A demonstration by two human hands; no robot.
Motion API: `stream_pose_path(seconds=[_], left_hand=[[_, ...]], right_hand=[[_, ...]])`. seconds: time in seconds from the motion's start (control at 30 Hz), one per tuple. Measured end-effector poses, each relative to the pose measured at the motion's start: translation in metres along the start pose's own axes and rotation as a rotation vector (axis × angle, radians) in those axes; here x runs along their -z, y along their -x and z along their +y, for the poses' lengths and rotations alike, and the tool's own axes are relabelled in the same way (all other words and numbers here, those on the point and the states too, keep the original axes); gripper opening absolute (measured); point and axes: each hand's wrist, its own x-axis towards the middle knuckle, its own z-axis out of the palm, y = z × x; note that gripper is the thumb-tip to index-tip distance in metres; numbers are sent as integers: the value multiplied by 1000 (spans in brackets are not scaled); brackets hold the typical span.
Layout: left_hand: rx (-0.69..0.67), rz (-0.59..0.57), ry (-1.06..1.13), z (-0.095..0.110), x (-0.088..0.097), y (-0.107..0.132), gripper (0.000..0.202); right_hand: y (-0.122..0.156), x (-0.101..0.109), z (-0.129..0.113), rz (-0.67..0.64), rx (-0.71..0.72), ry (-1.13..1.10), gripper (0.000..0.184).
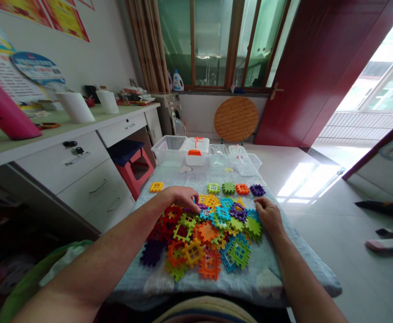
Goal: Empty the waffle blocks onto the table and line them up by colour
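A heap of colourful plastic interlocking tiles (pixel 206 232) with notched edges, many with window-like grids, covers the near middle of the table. At the heap's upper left, my left hand (pixel 185 197) has its fingers bent around a purple interlocking tile (pixel 201 206), partly hidden by them. My right hand (pixel 268 214) is at the heap's right edge, fingers curled in, beside blue and green tiles; nothing shows in it. Behind the heap stands a row with a light green tile (pixel 213 188), a green tile (pixel 228 188), an orange tile (pixel 242 189) and a purple tile (pixel 257 190). A yellow tile (pixel 156 186) lies apart at left.
Clear plastic bins (pixel 169 150) and lidded boxes line the far end of the cloth-covered table (pixel 169 287). Left of it are a red stool (pixel 137 172) and a white-drawered desk (pixel 82 166). A round wooden tabletop (pixel 236 119) leans against the far wall.
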Motion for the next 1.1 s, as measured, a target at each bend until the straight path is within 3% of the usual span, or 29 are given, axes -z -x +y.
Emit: stream_pose_path(seconds=[0.27, 0.37, 0.53, 0.73, 0.87, 1.0, 1.1], left_hand=[[74, 152, -107, 4, -11, -7, 45], [56, 159, -94, 0, -12, -7, 52], [30, 124, -113, 4, -11, -5, 44], [-4, 206, -190, 13, -14, -2, 44], [-74, 229, -95, 3, -13, 2, 40], [-129, 262, 1, -14, -9, 9, 52], [-99, 186, -72, -17, -9, 13, 57]], right_hand=[[0, 0, 1, 2, -4, -11, 32], [0, -1, 1, 2, -5, -6, 32], [0, -1, 1, 9, 5, -13, 32], [2, 0, -2, 8, -4, -11, 32], [2, 1, -2, 7, -14, -8, 33], [1, 0, -1, 7, -4, -1, 32], [1, 0, -1, 10, -2, -6, 32]])
